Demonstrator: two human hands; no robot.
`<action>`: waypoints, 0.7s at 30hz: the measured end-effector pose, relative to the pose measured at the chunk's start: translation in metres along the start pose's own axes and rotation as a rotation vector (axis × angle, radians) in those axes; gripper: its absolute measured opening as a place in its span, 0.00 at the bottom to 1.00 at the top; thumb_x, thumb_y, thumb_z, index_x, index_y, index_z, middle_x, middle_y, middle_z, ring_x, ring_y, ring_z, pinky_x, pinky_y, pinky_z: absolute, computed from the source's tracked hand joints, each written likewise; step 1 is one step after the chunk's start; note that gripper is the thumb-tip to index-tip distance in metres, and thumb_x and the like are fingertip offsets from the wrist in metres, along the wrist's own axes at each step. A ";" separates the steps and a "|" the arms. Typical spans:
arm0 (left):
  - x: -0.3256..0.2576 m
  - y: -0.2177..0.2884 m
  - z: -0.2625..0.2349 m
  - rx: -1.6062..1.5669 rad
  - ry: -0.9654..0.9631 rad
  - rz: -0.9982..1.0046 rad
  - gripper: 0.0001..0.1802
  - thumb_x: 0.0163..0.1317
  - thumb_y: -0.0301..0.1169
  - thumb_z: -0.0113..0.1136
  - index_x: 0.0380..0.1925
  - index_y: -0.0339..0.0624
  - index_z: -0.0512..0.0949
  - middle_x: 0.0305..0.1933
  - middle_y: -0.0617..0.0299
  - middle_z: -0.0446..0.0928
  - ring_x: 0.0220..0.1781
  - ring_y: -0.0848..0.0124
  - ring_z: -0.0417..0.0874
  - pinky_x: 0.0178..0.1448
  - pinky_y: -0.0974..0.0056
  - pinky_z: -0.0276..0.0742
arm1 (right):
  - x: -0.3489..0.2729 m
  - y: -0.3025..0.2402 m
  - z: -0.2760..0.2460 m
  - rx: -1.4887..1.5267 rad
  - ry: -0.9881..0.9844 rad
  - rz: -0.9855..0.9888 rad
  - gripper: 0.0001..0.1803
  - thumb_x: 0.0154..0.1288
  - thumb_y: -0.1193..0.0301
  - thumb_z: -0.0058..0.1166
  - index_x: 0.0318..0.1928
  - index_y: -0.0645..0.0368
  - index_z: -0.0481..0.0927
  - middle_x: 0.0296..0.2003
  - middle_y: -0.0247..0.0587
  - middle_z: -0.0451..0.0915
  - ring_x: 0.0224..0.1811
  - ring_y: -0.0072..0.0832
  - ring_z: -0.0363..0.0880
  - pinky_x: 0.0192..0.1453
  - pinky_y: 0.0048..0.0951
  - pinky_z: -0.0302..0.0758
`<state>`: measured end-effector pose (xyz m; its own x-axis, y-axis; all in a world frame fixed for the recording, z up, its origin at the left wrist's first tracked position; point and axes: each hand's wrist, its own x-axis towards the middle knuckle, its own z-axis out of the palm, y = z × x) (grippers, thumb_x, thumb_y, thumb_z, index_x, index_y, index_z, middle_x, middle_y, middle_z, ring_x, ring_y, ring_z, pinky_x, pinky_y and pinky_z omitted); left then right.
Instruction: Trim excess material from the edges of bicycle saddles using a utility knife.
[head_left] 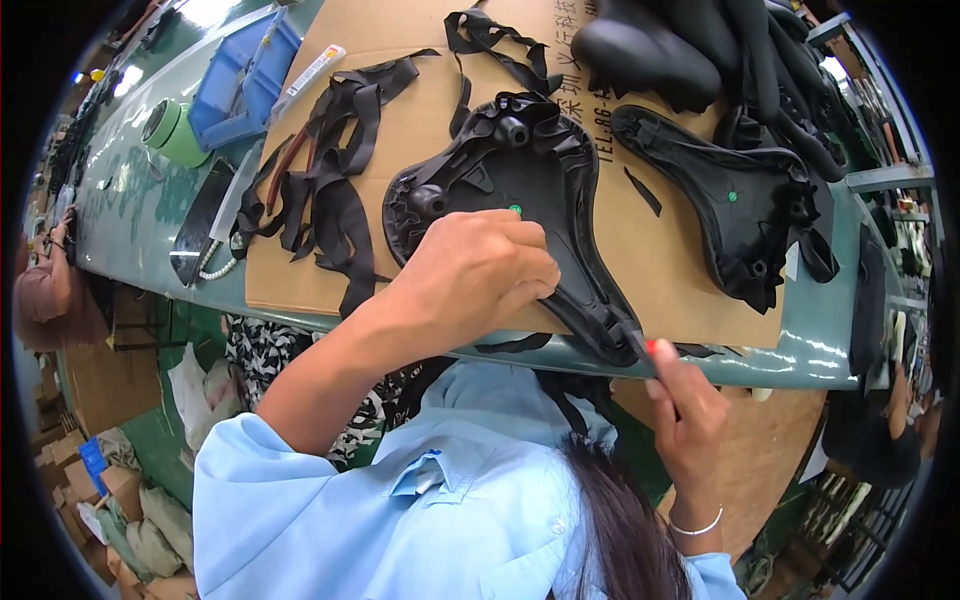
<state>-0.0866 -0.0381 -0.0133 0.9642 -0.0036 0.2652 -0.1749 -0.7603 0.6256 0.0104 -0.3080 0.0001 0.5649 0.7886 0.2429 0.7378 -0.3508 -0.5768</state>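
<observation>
Main piece: black saddle-shaped shell [545, 190], hollow side up, on the cardboard sheet [655, 275]; broad end toward the sheet's far edge, narrow end out past its near edge, close to the table's near edge.
Shell details: dark material gathered in folds along the broad rim; small green dot inside, just beyond the left hand.
Left hand [485, 265]: over the shell's middle, back of hand up, fingers curled inward, thumb near the forefinger; cannot tell whether anything is pinched.
Right hand [690, 405]: just off the table's near edge; thumb and fingers pinching a red-tipped tool [655, 348], its dark end at the shell's narrow end. Exact contact too small to tell.
Second shell [710, 195]: similar, hollow side up, toward the sheet's right edge; green dot inside, ragged folds at its wide end.
Offcuts: tangled black strips [345, 215] along the sheet's left side; more near its far edge; one short sliver [645, 190] between the shells.
Far right: heap of glossy black saddles [650, 55].
Far left: blue bin [235, 95] and green tub [180, 135] side by side on the table [110, 215], left of the sheet.
</observation>
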 end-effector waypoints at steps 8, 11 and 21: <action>0.010 -0.002 0.007 -0.013 0.051 -0.069 0.05 0.54 0.29 0.62 0.26 0.39 0.79 0.25 0.59 0.75 0.31 0.61 0.78 0.34 0.60 0.73 | 0.038 -0.007 0.002 -0.431 -0.232 -0.298 0.34 0.51 0.76 0.57 0.60 0.34 0.77 0.22 0.35 0.65 0.21 0.29 0.67 0.25 0.30 0.64; 0.011 -0.004 0.006 0.003 0.037 -0.034 0.05 0.54 0.29 0.62 0.27 0.39 0.79 0.25 0.59 0.75 0.30 0.60 0.78 0.34 0.60 0.73 | 0.047 -0.011 -0.015 -0.514 -0.323 -0.295 0.35 0.52 0.76 0.56 0.61 0.30 0.76 0.23 0.34 0.65 0.22 0.29 0.68 0.27 0.31 0.65; 0.040 0.012 0.021 0.022 0.003 -0.160 0.05 0.53 0.29 0.62 0.25 0.39 0.79 0.25 0.56 0.75 0.33 0.58 0.79 0.37 0.57 0.74 | 0.024 0.003 -0.031 0.233 0.043 0.386 0.30 0.70 0.78 0.44 0.72 0.56 0.58 0.39 0.40 0.78 0.31 0.23 0.72 0.37 0.23 0.73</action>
<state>-0.0463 -0.0610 -0.0111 0.9787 0.1207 0.1661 -0.0149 -0.7651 0.6437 0.0375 -0.3054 0.0284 0.8007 0.5991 0.0052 0.3700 -0.4877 -0.7907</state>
